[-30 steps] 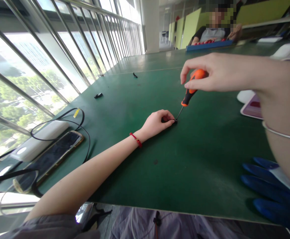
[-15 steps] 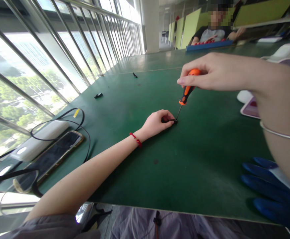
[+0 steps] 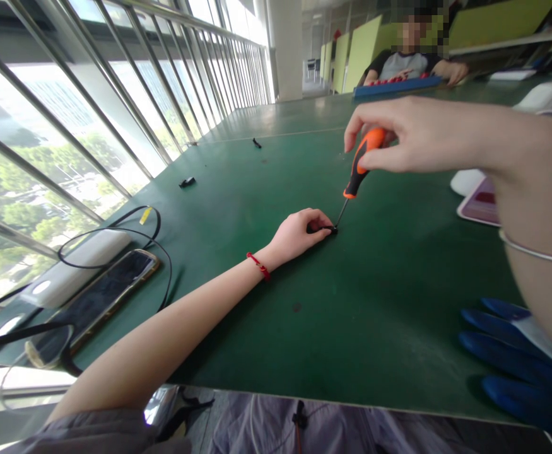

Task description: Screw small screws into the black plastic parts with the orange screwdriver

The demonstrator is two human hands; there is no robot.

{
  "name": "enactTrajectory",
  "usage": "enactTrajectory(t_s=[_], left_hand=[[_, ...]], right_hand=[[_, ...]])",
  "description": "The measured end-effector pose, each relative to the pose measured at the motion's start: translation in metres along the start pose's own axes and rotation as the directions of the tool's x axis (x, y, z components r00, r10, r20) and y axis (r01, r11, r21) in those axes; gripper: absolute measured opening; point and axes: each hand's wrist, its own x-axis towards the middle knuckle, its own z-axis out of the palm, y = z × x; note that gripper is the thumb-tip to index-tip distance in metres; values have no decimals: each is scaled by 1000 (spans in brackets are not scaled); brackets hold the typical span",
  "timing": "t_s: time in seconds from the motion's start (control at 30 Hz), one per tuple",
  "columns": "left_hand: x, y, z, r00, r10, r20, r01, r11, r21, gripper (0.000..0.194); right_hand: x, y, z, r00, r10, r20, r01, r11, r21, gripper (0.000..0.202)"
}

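A small black part (image 3: 331, 230) lies on the green table, pinched in the fingers of my left hand (image 3: 300, 234), which rests on the surface. Above and to the right, my right hand (image 3: 396, 135) holds an orange and black screwdriver (image 3: 358, 170) by its handle, thumb on the near side and index finger lifted off it. The screwdriver leans, its thin shaft pointing down, and its tip meets the black part's right end just beyond my left fingertips.
A phone (image 3: 100, 299), a white power strip (image 3: 79, 265) and black cables are at the left. Two small black pieces (image 3: 187, 182) (image 3: 257, 143) lie farther back. A blue glove (image 3: 512, 353) is at the right front. Across the table, a person sits behind a blue tray (image 3: 396, 86).
The fingers of my right hand have loosened and shifted around the handle, and the screwdriver has turned. My left hand has stayed put. The person's hand across the table has moved slightly.
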Motion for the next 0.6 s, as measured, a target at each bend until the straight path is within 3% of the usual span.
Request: enactTrajectory(t_s=[0.17,0.3,0.47,0.6], left_hand=[[0,-1,0,1000,6,-4,-6,1000,4,16],[0,-1,0,1000,3,-1,-3,1000,6,16],[0,-1,1,1000,7,-2,-7,1000,15,17],[0,-2,1,1000,7,1,-7,1000,20,18]], right_hand=[[0,1,0,999,42,25,-42,999,0,48],[1,2,0,1000,-3,9,3,1000,-19,27],[1,3,0,999,21,36,-21,1000,2,47],[1,3,0,1000,20,12,-19,999,-32,29]])
